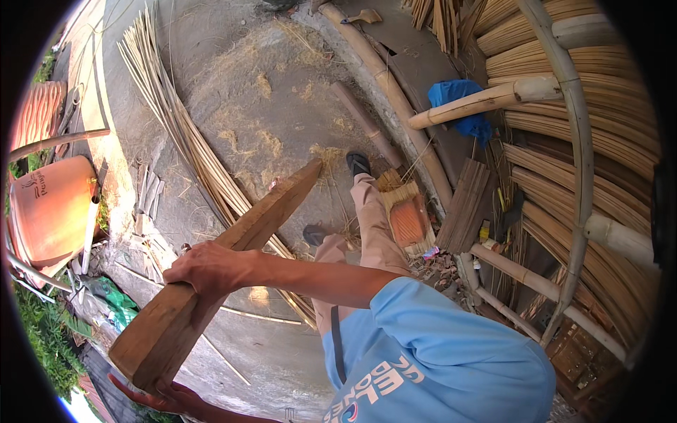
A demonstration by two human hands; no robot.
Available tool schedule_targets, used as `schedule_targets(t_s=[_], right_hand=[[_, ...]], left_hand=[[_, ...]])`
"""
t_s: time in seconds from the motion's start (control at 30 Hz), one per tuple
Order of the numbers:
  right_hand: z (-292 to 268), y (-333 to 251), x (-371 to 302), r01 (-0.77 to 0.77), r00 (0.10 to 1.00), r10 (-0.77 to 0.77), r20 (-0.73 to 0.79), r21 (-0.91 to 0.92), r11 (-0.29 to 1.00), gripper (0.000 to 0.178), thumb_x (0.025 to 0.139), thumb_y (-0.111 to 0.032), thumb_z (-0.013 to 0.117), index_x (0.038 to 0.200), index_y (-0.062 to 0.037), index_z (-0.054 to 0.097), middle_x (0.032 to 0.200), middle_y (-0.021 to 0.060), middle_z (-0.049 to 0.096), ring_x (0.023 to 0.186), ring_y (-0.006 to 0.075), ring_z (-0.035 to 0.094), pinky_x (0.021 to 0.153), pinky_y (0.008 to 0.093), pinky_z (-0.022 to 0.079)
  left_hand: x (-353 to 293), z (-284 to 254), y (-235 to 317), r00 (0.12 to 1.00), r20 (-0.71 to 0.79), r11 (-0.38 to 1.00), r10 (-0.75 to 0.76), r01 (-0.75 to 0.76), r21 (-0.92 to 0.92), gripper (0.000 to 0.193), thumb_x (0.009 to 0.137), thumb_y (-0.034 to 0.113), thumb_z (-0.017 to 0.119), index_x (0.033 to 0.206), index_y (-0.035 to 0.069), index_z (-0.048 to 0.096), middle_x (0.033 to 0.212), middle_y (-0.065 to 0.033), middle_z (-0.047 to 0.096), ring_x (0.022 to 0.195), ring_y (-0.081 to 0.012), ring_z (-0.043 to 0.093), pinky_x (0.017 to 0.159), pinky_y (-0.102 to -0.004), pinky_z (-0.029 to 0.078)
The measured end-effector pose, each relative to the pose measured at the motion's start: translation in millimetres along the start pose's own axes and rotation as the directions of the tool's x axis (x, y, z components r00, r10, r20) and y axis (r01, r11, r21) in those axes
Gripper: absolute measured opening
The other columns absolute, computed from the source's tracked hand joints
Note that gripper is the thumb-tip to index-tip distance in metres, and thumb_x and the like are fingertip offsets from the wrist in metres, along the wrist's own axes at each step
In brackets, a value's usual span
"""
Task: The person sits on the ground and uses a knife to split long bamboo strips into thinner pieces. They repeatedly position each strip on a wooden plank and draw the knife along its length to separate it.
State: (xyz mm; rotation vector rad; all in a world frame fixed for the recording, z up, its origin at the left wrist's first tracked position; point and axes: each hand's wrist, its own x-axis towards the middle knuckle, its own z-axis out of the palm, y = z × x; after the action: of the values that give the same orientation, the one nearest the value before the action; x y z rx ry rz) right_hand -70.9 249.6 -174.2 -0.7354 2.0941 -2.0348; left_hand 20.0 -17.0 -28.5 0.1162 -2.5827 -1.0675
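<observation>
A thick, squared wooden beam (264, 211) slants across the view, its blunt end at lower left and its tapered end near my feet. My right hand (208, 269) is wrapped over the top of its middle. Beneath the blunt end, my left hand (166, 398) bears against the wood with its fingers stretched out; part of that hand is hidden by the beam. Just beyond the right hand's knuckles, a small dark knob (185, 247) shows. Behind the beam, a long bundle of thin split strips (187, 137) lies on the ground.
Bamboo poles (582, 162) frame stacked strips (585, 92) on the right, where a blue plastic bag (458, 99) hangs. A bamboo log (367, 123) lies beyond my sandalled feet (358, 163). An orange sheet (53, 211) and wood scraps (149, 190) are at left.
</observation>
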Motion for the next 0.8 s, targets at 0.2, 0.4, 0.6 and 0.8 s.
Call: schedule_targets(t_s=[0.2, 0.4, 0.6, 0.8], right_hand=[[-34, 79, -119, -0.341, 0.778, 0.424, -0.463, 0.256, 0.905, 0.069, 0.092, -0.063, 0.066, 0.136, -0.0099, 0.056, 0.138, 0.0164, 0.052, 0.133, 0.0374, 0.049, 0.113, 0.0478, 0.039], [7, 189, -231, -0.546, 0.039, 0.983, 0.181, 0.828, -0.131, 0.088, 0.094, -0.076, 0.051, 0.144, -0.0042, 0.048, 0.141, 0.0174, 0.055, 0.133, 0.0306, 0.054, 0.107, 0.0435, 0.047], [23, 197, -213, 0.005, 0.169, 0.931, 0.324, 0.944, -0.329, 0.104, 0.087, -0.080, 0.056, 0.155, -0.0058, 0.033, 0.149, 0.0165, 0.050, 0.124, 0.0325, 0.062, 0.099, 0.0522, 0.056], [3, 157, -234, -0.141, -0.116, 0.951, 0.285, 0.943, -0.300, 0.101, 0.082, -0.065, 0.077, 0.143, 0.0046, 0.036, 0.142, 0.0237, 0.052, 0.123, 0.0357, 0.061, 0.097, 0.0598, 0.056]], left_hand=[[-65, -9, 10, 0.997, -0.078, 0.894, 0.005, 0.031, 0.448, 0.071, 0.097, 0.047, 0.065, 0.154, 0.013, 0.037, 0.158, -0.0150, 0.040, 0.143, -0.0387, 0.044, 0.115, -0.0529, 0.040], [-105, 3, 90, 0.998, -0.055, 0.594, 0.002, 0.043, 0.803, 0.051, 0.103, 0.037, 0.058, 0.146, 0.011, 0.050, 0.154, -0.0225, 0.045, 0.140, -0.0444, 0.046, 0.111, -0.0621, 0.040], [-203, -22, 135, 0.984, -0.095, 0.264, -0.151, 0.133, 0.955, 0.038, 0.106, 0.029, 0.054, 0.136, 0.006, 0.061, 0.145, -0.0270, 0.054, 0.138, -0.0485, 0.047, 0.115, -0.0574, 0.039], [-301, 13, 218, 0.848, -0.218, -0.153, -0.484, 0.164, 0.975, 0.038, 0.098, 0.023, 0.065, 0.130, 0.002, 0.062, 0.133, -0.0267, 0.061, 0.122, -0.0449, 0.059, 0.102, -0.0551, 0.049]])
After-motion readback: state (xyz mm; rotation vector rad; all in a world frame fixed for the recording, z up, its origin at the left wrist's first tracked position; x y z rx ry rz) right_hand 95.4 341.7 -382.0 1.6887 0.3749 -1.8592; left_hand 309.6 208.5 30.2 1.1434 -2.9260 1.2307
